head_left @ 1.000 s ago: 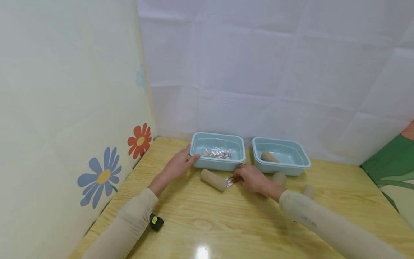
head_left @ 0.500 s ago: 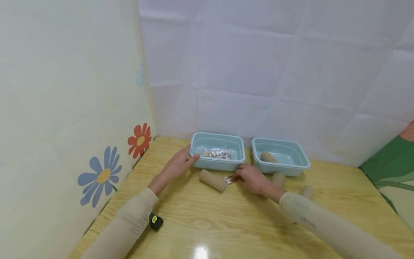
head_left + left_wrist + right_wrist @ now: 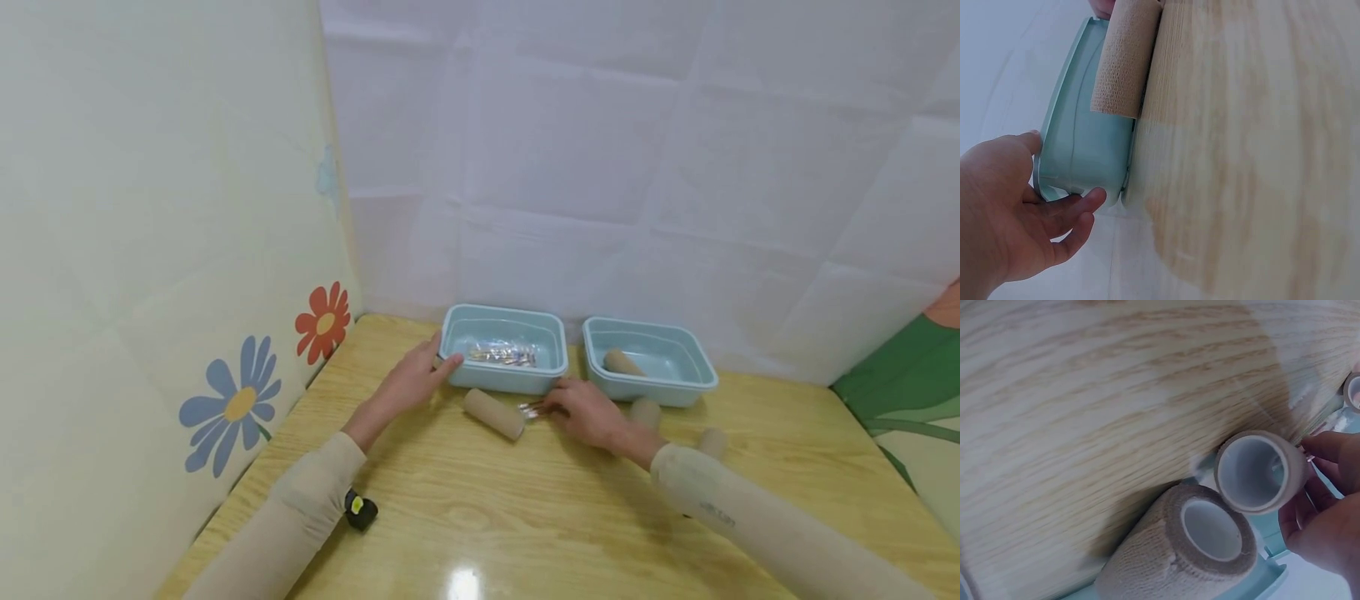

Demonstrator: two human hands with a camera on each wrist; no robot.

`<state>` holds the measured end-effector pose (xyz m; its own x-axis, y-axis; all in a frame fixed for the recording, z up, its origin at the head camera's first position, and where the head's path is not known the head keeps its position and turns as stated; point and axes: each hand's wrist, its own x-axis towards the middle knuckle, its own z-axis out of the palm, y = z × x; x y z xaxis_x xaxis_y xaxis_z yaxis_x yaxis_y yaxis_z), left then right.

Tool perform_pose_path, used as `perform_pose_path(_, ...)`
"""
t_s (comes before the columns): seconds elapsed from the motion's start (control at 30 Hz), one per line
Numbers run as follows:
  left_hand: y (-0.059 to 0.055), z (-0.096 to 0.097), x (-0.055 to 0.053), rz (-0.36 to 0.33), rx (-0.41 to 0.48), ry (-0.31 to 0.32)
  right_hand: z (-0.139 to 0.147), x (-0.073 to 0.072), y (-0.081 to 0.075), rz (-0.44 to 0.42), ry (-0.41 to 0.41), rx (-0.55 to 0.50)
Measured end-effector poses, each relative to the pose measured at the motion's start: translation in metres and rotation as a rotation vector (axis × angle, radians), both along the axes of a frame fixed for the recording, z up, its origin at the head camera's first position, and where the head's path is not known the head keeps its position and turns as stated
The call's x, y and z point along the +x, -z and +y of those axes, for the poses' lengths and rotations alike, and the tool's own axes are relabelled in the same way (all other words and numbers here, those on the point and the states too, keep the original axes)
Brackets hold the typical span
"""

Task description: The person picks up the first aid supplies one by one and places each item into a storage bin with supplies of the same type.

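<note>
My left hand (image 3: 411, 379) grips the left end of a light-blue plastic bin (image 3: 506, 382), thumb at the rim and fingers below it, as the left wrist view shows. Shiny clear packets (image 3: 502, 356) with thin strips inside lie in that bin. In front of it, my right hand (image 3: 588, 414) pinches a similar shiny packet (image 3: 533, 410) low over the table; its far part is hidden by the fingers. A tan bandage roll (image 3: 495, 414) lies just left of this packet. In the right wrist view, another bandage roll (image 3: 1260, 472) with a white core stands close against the right fingers.
A second light-blue bin (image 3: 678, 393) stands to the right with one bandage roll (image 3: 622, 362) inside. More rolls (image 3: 712, 444) are around the right forearm. A white sheet (image 3: 570, 167) hangs behind the wooden table (image 3: 465, 500); a flowered sheet (image 3: 150, 250) borders the left.
The packet at my right fingers has shifted very slightly. Both hands otherwise keep their places, and the bins have not moved.
</note>
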<state>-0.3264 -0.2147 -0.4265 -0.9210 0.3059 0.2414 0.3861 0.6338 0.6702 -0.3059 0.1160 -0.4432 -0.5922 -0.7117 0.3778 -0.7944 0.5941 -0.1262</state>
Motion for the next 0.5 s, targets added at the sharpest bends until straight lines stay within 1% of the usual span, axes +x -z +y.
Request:
perform_pose_path(0.2, 0.0015, -0.0009, -0.0002, -0.005, 0.004, 0.0, 0.0022, -0.0015, 0.0, 0.045, -0.005, -0.023)
perform_pose_path(0.5, 0.0007, -0.001, 0.0002, -0.01, 0.008, -0.004, 0.0049, -0.0024, -0.0028, 0.035, -0.006, -0.056)
